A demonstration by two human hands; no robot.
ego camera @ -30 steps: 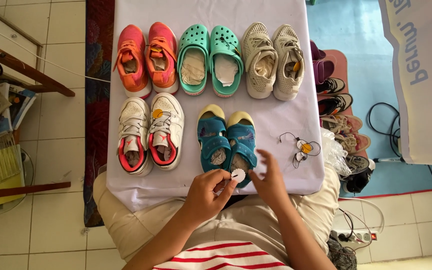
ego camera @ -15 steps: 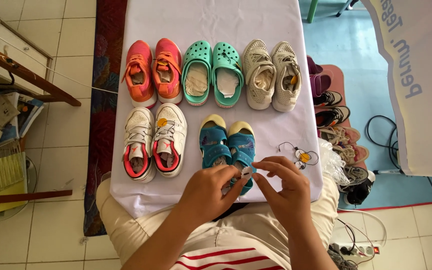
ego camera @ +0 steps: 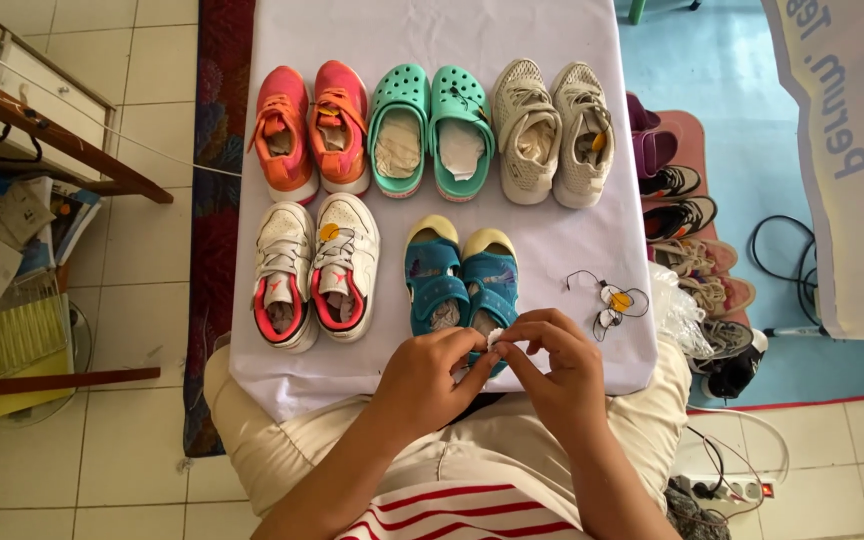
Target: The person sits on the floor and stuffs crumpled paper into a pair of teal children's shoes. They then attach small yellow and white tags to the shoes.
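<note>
My left hand (ego camera: 425,378) and my right hand (ego camera: 554,366) meet over the near edge of a white-covered table (ego camera: 572,250). Together their fingertips pinch a small white tag (ego camera: 497,339), just in front of a pair of blue sandals with yellow toes (ego camera: 457,282). Beside the sandals to the left stands a pair of white sneakers with red soles (ego camera: 316,271). The far row holds orange sneakers (ego camera: 314,130), teal clogs (ego camera: 427,130) and beige mesh sneakers (ego camera: 552,130).
Loose tags on black strings (ego camera: 612,300) lie on the cloth right of the sandals. More shoes crowd the floor to the right (ego camera: 687,240). A white banner (ego camera: 842,150) hangs far right. A wooden shelf (ego camera: 42,130) and papers sit left.
My hands have come closer together and nearer the table's edge, with both now pinching the small white tag. The view has tilted slightly.
</note>
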